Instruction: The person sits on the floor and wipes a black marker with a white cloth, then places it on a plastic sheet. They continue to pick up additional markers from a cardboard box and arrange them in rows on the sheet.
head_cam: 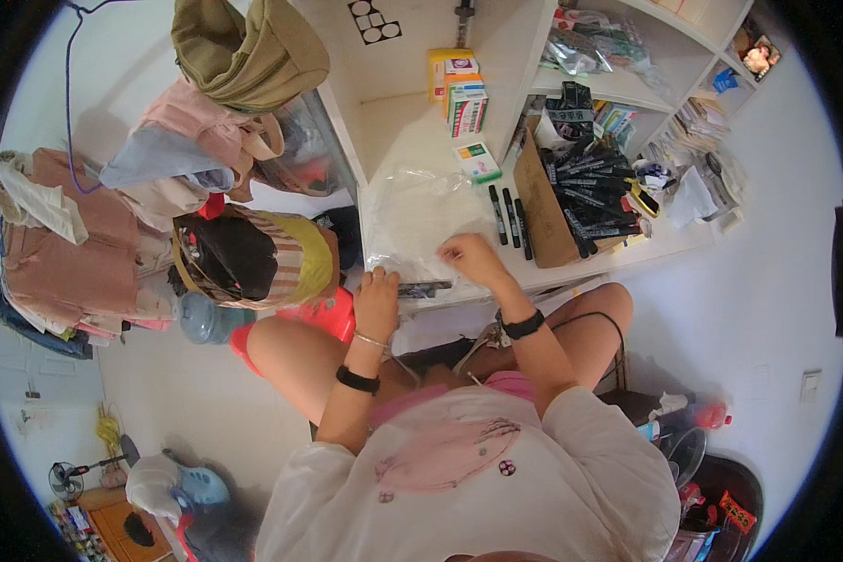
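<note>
My left hand (377, 303) lies at the front edge of the white desk, its fingers on the end of some black marker pens (425, 289) that seem to be in clear plastic; its grip is hidden. My right hand (469, 258), slightly blurred, hovers over the desk to the right of these pens, fingers curled, and whether it holds anything is unclear. Clear plastic bags (421, 211) spread beyond both hands. Several loose black markers (511, 218) lie side by side, left of a cardboard box (544, 211) heaped with black markers (593, 186).
Small medicine boxes (468, 112) stand at the back of the desk, and another box (478, 161) lies nearer. Shelves with bags and papers (695, 133) rise at the right. A striped bag (288, 256) and a red stool (334, 316) are left of the desk.
</note>
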Demonstrator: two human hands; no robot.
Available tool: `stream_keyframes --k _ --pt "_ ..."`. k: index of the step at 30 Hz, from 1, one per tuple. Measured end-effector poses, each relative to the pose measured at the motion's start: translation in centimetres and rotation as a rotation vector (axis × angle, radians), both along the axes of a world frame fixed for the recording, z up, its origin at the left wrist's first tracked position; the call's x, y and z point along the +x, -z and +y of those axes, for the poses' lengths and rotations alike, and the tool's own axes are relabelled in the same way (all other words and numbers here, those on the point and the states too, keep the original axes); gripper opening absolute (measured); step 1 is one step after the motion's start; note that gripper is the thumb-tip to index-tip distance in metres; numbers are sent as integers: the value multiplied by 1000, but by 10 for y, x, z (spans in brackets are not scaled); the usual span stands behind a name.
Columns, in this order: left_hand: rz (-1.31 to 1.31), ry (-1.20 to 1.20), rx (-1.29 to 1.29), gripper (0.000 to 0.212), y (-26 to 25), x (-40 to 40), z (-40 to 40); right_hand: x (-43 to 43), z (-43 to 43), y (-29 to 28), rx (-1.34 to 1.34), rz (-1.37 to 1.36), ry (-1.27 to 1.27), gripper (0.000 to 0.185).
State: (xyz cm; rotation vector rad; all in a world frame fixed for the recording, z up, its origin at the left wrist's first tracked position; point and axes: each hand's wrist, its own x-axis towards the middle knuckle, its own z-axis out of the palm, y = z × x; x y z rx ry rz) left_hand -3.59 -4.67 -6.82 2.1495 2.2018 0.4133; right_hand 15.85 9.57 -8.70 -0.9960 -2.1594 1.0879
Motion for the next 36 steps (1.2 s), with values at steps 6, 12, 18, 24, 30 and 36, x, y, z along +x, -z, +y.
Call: stream_keyframes --k 6,12,18,24,30,36 --pt "28 -63 -95 34 11 2 0 51 20 -4 303 -497 632 16" --pt "-53 -84 -63 34 13 -1 -3 57 9 -5 204 -627 662 22" --pt "-1 -86 37 25 10 5 -7 40 -18 -4 -588 407 247 31" --pt "-71 -130 -7 48 4 2 -11 38 -13 16 -339 282 200 19" --pt "-116 -129 47 52 7 6 -8 9 -24 3 -27 -36 31 18" --pt "-130 -120 39 51 13 3 -7 3 -30 4 230 -226 7 32"
